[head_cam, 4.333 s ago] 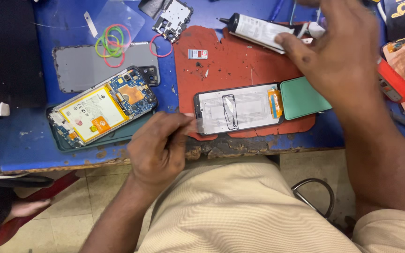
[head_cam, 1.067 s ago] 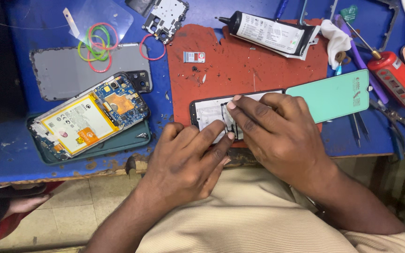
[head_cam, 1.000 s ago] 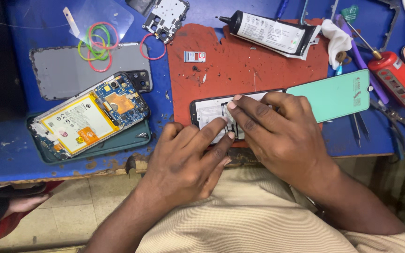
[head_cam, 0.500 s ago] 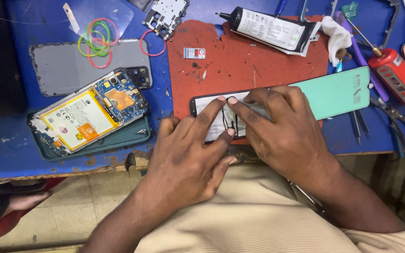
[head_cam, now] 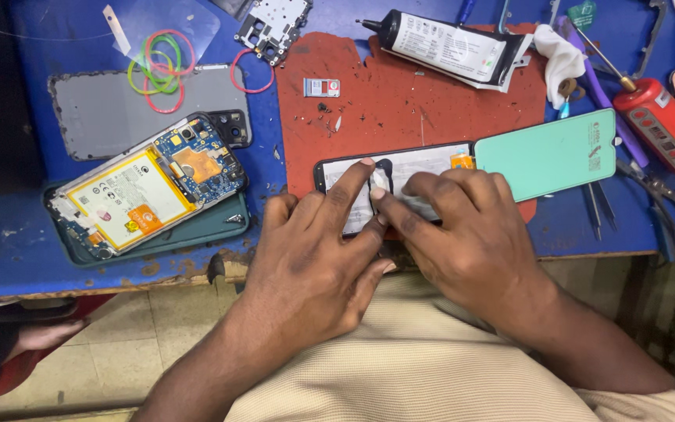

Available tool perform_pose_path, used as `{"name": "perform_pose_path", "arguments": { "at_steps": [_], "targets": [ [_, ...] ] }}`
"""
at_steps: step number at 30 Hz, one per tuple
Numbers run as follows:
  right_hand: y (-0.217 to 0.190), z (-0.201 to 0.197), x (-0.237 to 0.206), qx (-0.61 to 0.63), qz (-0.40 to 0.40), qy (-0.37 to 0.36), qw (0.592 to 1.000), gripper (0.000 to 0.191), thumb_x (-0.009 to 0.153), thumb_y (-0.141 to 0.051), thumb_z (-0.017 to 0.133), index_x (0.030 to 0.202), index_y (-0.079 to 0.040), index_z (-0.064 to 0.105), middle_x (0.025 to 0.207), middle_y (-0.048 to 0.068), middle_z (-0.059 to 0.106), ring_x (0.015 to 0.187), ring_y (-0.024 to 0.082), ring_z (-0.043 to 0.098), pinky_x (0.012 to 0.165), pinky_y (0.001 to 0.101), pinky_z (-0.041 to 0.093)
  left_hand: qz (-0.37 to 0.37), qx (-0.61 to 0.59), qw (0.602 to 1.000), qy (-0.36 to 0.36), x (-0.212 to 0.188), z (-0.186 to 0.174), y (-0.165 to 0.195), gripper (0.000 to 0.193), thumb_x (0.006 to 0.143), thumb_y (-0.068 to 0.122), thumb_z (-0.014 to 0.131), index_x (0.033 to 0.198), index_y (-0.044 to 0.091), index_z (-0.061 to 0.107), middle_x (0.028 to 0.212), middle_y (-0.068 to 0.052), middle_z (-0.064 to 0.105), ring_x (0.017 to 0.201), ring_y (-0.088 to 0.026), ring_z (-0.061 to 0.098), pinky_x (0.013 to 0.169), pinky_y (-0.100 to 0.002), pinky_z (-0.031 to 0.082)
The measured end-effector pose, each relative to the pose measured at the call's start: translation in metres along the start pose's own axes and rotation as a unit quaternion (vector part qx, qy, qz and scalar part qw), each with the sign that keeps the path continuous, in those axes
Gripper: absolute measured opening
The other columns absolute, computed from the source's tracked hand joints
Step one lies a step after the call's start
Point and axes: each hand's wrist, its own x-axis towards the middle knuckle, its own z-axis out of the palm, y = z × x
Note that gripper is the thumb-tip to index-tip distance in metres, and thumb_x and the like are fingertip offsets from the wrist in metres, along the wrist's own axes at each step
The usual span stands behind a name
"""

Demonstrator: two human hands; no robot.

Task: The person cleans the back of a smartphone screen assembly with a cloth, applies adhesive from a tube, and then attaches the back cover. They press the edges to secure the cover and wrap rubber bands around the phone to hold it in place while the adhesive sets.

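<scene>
A phone display panel [head_cam: 423, 166] lies face down on the red mat [head_cam: 400, 101], with a mint-green film sheet [head_cam: 552, 152] at its right end. My left hand [head_cam: 318, 258] rests flat on the panel's left half, index finger stretched to its far edge. My right hand [head_cam: 462, 227] presses fingertips on the panel's middle, next to the left index finger. Neither hand holds anything. Further left lies an opened phone [head_cam: 146, 184] with a yellow-labelled battery and a blue circuit board.
A grey back cover [head_cam: 103, 117], coloured rubber bands [head_cam: 158, 66] and a metal frame piece [head_cam: 271, 27] lie at the back left. A glue tube [head_cam: 447, 51], white cloth [head_cam: 560, 55], red tool [head_cam: 662, 125], tweezers [head_cam: 595, 207] and pliers [head_cam: 662, 207] sit to the right. The blue table's worn edge [head_cam: 220, 266] runs near my lap.
4.3 s ago my right hand reached to the back right while my left held a thin tool. Now both hands press on the panel, and their fingers have shifted slightly over the last second.
</scene>
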Motion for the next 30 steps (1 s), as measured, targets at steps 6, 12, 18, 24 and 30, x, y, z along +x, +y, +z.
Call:
{"name": "perform_pose_path", "arguments": {
  "at_steps": [6, 12, 18, 24, 30],
  "targets": [
    [0.002, 0.005, 0.006, -0.025, 0.014, -0.011, 1.0, 0.047, 0.086, -0.015, 0.078, 0.133, -0.014, 0.072, 0.118, 0.005, 0.06, 0.105, 0.026, 0.054, 0.082, 0.0415, 0.041, -0.004, 0.001, 1.0, 0.001, 0.001, 0.0, 0.001, 0.034, 0.081, 0.029, 0.079, 0.108, 0.008, 0.073, 0.15, -0.02, 0.044, 0.104, -0.028, 0.056, 0.092, -0.052, 0.037],
    [-0.002, -0.003, -0.002, 0.011, 0.048, -0.031, 0.998, 0.055, 0.083, -0.009, 0.076, 0.137, -0.015, 0.07, 0.116, 0.005, 0.059, 0.104, 0.028, 0.052, 0.09, 0.0433, 0.045, -0.003, -0.002, 1.0, -0.001, 0.0, 0.0, 0.0, 0.034, 0.082, 0.029, 0.079, 0.108, 0.007, 0.073, 0.15, -0.02, 0.044, 0.103, -0.027, 0.056, 0.091, -0.051, 0.037],
    [0.002, 0.0, 0.0, -0.016, 0.052, -0.014, 0.998, 0.049, 0.085, -0.014, 0.078, 0.134, -0.015, 0.07, 0.117, 0.006, 0.059, 0.104, 0.029, 0.052, 0.09, 0.0438, 0.045, 0.005, -0.004, 1.0, 0.005, 0.001, 0.001, 0.0, 0.035, 0.084, 0.029, 0.078, 0.111, 0.008, 0.073, 0.15, -0.019, 0.044, 0.103, -0.027, 0.056, 0.091, -0.05, 0.037],
    [0.004, 0.002, 0.002, -0.013, 0.054, -0.016, 0.998, 0.051, 0.085, -0.013, 0.077, 0.136, -0.012, 0.071, 0.117, 0.007, 0.06, 0.102, 0.029, 0.053, 0.088, 0.0431, 0.044, 0.006, 0.006, 1.0, 0.003, 0.001, -0.002, 0.001, 0.035, 0.084, 0.029, 0.078, 0.111, 0.007, 0.074, 0.15, -0.019, 0.044, 0.1, -0.026, 0.055, 0.089, -0.049, 0.037],
    [-0.001, -0.003, -0.004, 0.021, 0.075, -0.014, 0.997, 0.05, 0.082, -0.008, 0.075, 0.131, -0.011, 0.07, 0.113, 0.008, 0.06, 0.103, 0.031, 0.052, 0.091, 0.0442, 0.047, 0.005, 0.008, 1.0, -0.004, 0.002, -0.003, 0.001, 0.034, 0.083, 0.028, 0.078, 0.11, 0.008, 0.074, 0.15, -0.019, 0.044, 0.1, -0.026, 0.055, 0.088, -0.049, 0.037]
  ]
}}
